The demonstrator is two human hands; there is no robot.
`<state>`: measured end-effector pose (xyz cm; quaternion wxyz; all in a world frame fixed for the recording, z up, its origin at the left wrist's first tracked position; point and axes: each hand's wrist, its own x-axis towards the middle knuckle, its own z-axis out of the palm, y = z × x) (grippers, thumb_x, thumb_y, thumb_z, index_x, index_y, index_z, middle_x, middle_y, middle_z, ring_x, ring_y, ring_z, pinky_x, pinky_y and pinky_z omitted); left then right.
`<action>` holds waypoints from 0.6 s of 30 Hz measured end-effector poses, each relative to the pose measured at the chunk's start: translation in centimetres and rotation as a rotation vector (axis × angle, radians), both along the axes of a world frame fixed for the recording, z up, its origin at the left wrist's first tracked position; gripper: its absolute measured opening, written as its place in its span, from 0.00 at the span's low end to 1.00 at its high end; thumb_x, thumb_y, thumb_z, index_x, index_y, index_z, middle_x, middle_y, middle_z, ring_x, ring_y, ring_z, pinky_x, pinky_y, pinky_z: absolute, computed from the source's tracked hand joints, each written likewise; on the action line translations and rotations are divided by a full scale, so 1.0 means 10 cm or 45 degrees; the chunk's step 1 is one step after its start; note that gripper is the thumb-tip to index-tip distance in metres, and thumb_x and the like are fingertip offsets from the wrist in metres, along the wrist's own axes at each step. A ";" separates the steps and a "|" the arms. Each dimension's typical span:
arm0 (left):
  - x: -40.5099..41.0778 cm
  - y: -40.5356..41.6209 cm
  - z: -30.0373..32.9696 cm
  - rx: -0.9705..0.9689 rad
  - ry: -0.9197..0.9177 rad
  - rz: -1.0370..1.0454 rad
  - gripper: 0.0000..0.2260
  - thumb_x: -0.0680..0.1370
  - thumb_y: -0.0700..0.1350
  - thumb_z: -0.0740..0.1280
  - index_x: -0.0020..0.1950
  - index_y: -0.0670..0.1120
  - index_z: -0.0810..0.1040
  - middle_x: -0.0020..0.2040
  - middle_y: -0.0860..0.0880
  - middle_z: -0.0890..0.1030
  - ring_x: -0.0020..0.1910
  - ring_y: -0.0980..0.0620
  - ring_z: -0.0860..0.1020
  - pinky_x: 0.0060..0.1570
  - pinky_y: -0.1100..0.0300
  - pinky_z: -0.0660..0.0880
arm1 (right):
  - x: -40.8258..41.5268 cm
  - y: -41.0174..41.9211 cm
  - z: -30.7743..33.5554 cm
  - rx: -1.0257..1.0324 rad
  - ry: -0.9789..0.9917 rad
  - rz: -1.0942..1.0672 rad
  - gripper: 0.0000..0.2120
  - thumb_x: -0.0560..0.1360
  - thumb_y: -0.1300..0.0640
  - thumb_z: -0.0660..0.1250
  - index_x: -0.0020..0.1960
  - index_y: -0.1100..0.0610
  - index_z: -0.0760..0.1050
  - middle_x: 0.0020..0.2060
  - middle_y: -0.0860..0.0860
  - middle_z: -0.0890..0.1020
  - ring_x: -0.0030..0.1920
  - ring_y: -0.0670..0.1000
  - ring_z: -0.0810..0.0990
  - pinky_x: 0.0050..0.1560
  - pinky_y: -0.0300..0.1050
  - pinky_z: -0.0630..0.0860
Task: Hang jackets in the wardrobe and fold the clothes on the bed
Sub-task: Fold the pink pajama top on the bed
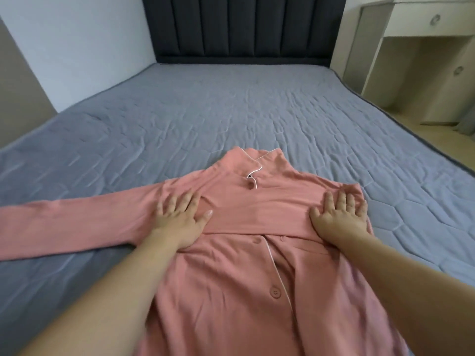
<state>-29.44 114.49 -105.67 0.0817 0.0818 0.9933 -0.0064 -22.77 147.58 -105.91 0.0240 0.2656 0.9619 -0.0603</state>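
Shirt (231,278), pink, btn-front, flat on bed (231,111); one sleeve folded across chest. My L hand (180,217) & R hand (339,214) press it, fingers spread flat.

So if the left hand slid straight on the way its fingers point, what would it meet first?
The left hand lies flat on the pink pyjama shirt, fingers pointing up-right toward the collar. It would likely reach the collar first, then the bare grey quilted mattress cover; depth is hard to judge.
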 end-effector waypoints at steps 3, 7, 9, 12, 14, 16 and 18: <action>0.15 -0.59 0.04 0.087 -0.085 0.051 0.31 0.80 0.66 0.41 0.80 0.56 0.40 0.80 0.54 0.40 0.79 0.53 0.41 0.76 0.45 0.37 | -0.14 -0.54 0.15 -0.110 0.049 -0.019 0.31 0.80 0.44 0.45 0.79 0.58 0.50 0.78 0.59 0.51 0.77 0.61 0.49 0.75 0.61 0.43; 0.35 -1.40 -0.01 0.074 -0.074 0.091 0.29 0.81 0.65 0.42 0.80 0.56 0.44 0.81 0.55 0.43 0.79 0.54 0.41 0.76 0.48 0.38 | -0.31 -1.76 0.12 -0.174 0.111 0.386 0.29 0.79 0.43 0.48 0.76 0.56 0.57 0.77 0.56 0.57 0.77 0.58 0.53 0.74 0.62 0.46; 0.42 -1.79 -0.06 0.097 -0.045 0.174 0.29 0.81 0.64 0.43 0.80 0.56 0.45 0.81 0.55 0.42 0.79 0.54 0.41 0.76 0.48 0.37 | -0.32 -2.30 0.06 -0.137 0.055 0.554 0.28 0.80 0.45 0.48 0.77 0.56 0.55 0.78 0.55 0.54 0.77 0.57 0.51 0.74 0.62 0.45; 0.45 -2.19 -0.08 0.118 -0.021 0.269 0.28 0.81 0.64 0.43 0.80 0.56 0.46 0.81 0.55 0.43 0.79 0.53 0.41 0.75 0.46 0.36 | -0.35 -2.74 0.07 -0.102 0.051 0.572 0.28 0.78 0.52 0.50 0.77 0.57 0.53 0.78 0.58 0.52 0.77 0.59 0.50 0.74 0.61 0.46; 0.45 -2.41 -0.07 0.122 0.038 0.333 0.28 0.81 0.64 0.43 0.80 0.57 0.47 0.81 0.53 0.44 0.79 0.51 0.41 0.74 0.43 0.35 | -0.42 -2.88 0.11 -0.137 0.031 0.504 0.30 0.79 0.51 0.51 0.78 0.59 0.52 0.78 0.59 0.52 0.77 0.60 0.50 0.75 0.60 0.46; 0.49 -2.62 -0.11 0.160 0.196 0.423 0.27 0.81 0.61 0.49 0.79 0.55 0.53 0.81 0.49 0.48 0.79 0.46 0.45 0.74 0.42 0.40 | -0.50 -3.07 0.14 -0.132 0.015 0.586 0.32 0.76 0.44 0.49 0.76 0.59 0.57 0.77 0.59 0.56 0.76 0.61 0.52 0.75 0.61 0.48; 0.58 -2.85 -0.14 0.331 0.521 0.700 0.26 0.77 0.56 0.62 0.74 0.50 0.65 0.77 0.43 0.59 0.74 0.40 0.58 0.71 0.42 0.54 | -0.66 -3.45 0.15 -0.079 -0.007 0.754 0.31 0.74 0.41 0.48 0.72 0.55 0.64 0.75 0.58 0.61 0.75 0.62 0.56 0.74 0.62 0.50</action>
